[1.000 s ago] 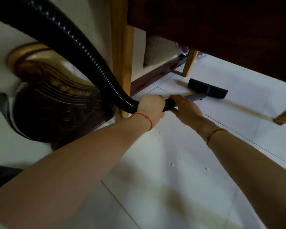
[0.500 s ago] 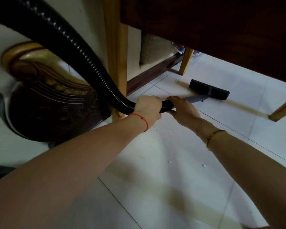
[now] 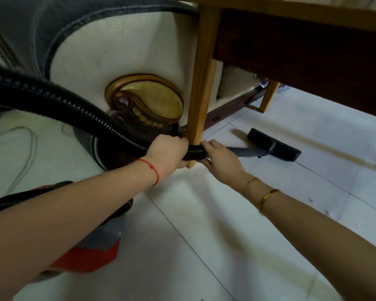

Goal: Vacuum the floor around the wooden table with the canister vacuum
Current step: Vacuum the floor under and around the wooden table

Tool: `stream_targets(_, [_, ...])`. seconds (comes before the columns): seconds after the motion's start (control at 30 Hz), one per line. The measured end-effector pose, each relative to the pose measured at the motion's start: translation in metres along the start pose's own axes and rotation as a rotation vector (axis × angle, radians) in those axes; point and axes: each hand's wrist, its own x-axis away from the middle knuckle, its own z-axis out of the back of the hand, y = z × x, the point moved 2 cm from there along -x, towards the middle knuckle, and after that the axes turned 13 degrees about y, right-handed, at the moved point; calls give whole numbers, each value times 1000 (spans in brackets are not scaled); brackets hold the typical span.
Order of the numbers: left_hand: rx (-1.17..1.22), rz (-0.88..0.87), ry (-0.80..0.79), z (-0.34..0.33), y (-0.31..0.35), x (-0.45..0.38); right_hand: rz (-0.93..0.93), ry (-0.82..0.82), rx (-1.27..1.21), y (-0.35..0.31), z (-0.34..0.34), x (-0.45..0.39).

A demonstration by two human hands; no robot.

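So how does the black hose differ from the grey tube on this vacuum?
The black hose is ribbed and curves in a long arc from the left; the grey tube is smooth and straight. The hose looks thicker, the tube slimmer. The left hand grips the hose, while the right hand holds where hose meets tube. The tube ends at the black floor head under the wooden table. Both form one suction line.

Both my forearms reach in from the lower corners to mid-frame; my left hand [image 3: 168, 152] and right hand [image 3: 220, 160] curl in grips, nearly touching.
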Motion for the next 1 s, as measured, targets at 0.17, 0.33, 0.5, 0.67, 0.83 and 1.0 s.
stream_targets(0.17, [-2, -26, 61, 10, -23, 25, 39, 51, 53, -31, 2, 0])
stream_targets(0.33, [13, -57, 99, 13, -25, 27, -11, 99, 60, -36, 7, 9])
stream_targets(0.5, [47, -104, 91, 12, 3, 11, -101, 113, 110, -10, 15, 28])
stream_targets(0.67, [39, -151, 90, 7, 50, -19, -188, 122, 177, 30, 31, 54])
stream_targets(0.83, [95, -208, 71, 1, 109, -54, -295, 112, 227, 83, 46, 89])
stream_targets(1.0, [164, -255, 52, -4, 164, -81, -393, 117, 263, 133, 59, 120])
